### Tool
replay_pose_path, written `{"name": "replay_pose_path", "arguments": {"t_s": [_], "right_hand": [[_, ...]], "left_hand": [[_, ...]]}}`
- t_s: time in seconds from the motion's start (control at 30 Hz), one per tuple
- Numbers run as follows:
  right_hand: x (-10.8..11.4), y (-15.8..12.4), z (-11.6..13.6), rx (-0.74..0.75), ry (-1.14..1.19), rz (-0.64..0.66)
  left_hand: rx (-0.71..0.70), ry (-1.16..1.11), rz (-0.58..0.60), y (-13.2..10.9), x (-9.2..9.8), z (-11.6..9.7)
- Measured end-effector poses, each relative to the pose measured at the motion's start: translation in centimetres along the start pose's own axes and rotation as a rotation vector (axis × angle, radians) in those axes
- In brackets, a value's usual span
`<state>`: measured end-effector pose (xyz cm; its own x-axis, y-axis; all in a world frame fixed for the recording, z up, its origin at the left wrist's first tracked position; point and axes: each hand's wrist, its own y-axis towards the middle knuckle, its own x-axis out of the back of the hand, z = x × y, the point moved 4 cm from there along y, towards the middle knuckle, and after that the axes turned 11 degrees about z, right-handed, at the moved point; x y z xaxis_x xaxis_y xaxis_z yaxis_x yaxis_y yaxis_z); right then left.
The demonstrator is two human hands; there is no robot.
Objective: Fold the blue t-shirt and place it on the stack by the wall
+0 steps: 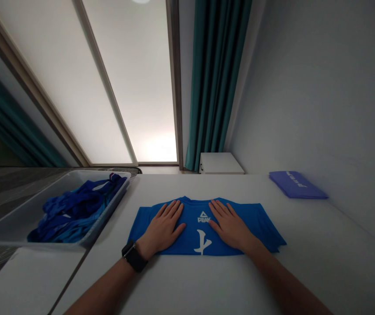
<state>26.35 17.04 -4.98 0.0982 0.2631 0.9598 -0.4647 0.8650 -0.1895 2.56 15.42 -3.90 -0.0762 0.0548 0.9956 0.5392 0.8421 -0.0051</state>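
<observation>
White table [306, 245] is standing before a frosted window and a teal curtain [214, 83]. 1 blue T-shirt [203, 227] is lying flat at the table's middle, print facing up. Left hand [163, 227], wearing a black watch [134, 257], and right hand [230, 225] are resting on it, both hands flat, fingers spread, gripping nothing. 1 grey tray [6, 227] is holding crumpled blue garments [72, 210] at left; 1 folded blue cloth [297, 184] is lying far right.

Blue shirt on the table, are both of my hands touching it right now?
Touching. The head view shows the left hand and right hand lying flat and open, pressed onto the blue shirt either side of its white logo.
</observation>
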Motion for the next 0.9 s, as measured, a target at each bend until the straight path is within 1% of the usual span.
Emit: {"name": "replay_pose_path", "arguments": {"t_s": [0.17,0.33,0.43,0.5,0.6,0.73,0.8,0.9], "right_hand": [[-0.2,0.3,-2.1,-0.078,-0.02,-0.004],[0.0,0.6,-3.1,-0.12,-0.028,0.007],[0.1,0.6,-4.5,-0.171,-0.016,0.012],[0.1,0.6,-5.7,-0.189,0.003,-0.007],[0.0,0.6,-7.1,-0.164,0.04,-0.055],[0.5,0.5,-8.0,-0.082,0.12,-0.094],[1.2,0.3,-8.5,-0.062,0.187,-0.114],[2.8,-0.4,-10.0,-0.068,0.334,-0.193]], "left_hand": [[0.048,-0.005,-0.009,-0.5,-0.7,0.6],[0.07,-0.019,-0.012,-0.5,-0.4,0.5],[0.072,-0.022,-0.005,-0.4,-0.3,0.5],[0.076,-0.022,0.012,-0.4,-0.3,0.6],[0.079,-0.021,0.007,-0.4,-0.2,0.6],[0.069,-0.013,-0.034,-0.2,-0.4,0.7],[0.062,-0.005,-0.053,-0.1,-0.3,0.6],[0.042,0.002,-0.05,0.1,0.1,0.1]]}}
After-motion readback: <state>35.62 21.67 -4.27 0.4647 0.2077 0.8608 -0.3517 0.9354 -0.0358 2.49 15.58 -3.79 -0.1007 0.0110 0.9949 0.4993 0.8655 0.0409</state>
